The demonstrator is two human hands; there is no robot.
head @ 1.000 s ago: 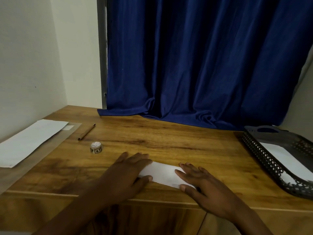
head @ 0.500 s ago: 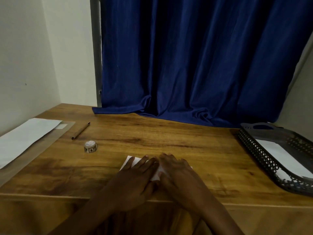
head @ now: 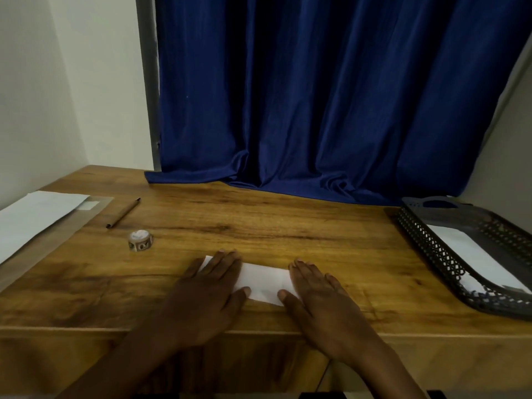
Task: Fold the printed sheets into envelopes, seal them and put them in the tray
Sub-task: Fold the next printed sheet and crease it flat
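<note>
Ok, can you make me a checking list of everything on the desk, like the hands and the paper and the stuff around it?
Surface: wooden table, grain plain to see.
Job's things: folded white paper lies flat near the front edge; black lattice tray at the right holds a white envelope; white sheets on a clear sleeve at the left.
Clutter: roll of tape and a brown pen, both lying apart from the paper.
Hands: left hand and right hand press flat on the paper's two ends, fingers straight.
Cables: nothing seen.
Surroundings: blue curtain behind, its hem resting on the table; pale walls on both sides.
</note>
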